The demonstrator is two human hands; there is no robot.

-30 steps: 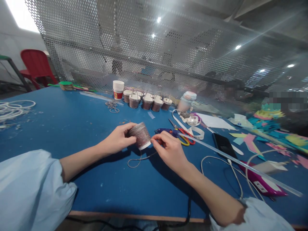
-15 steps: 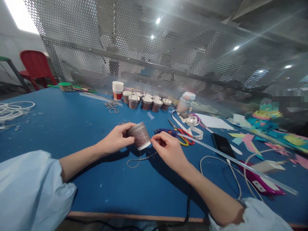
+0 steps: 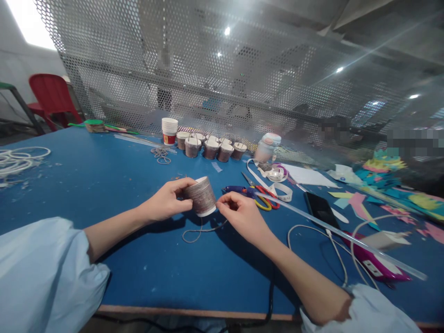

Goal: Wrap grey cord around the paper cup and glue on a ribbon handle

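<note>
My left hand [image 3: 170,199] is closed around a paper cup [image 3: 201,196] wound with grey-brown cord, holding it tilted above the blue table. A white band at the cup's lower rim shows no cord. At the cup's right side, my right hand [image 3: 239,212] pinches the grey cord [image 3: 208,229] between thumb and fingertips. Loose cord loops on the table below the cup. Just right of the cup, a blue glue gun [image 3: 239,189] lies with a long clear glue stick [image 3: 333,224] sticking out behind it. Red-and-yellow scissors [image 3: 267,199] lie next to it.
Several cord-wrapped cups [image 3: 211,149] and a stack of paper cups [image 3: 169,131] stand at the back. A jar [image 3: 268,147], a phone [image 3: 321,209], a magenta device [image 3: 376,263] and paper scraps [image 3: 357,203] lie rightward. White cord coils [image 3: 21,159] lie far left.
The cup has turned slightly in my left hand and sits a little more upright. My right hand has barely moved and stays at the cup's lower right side.
</note>
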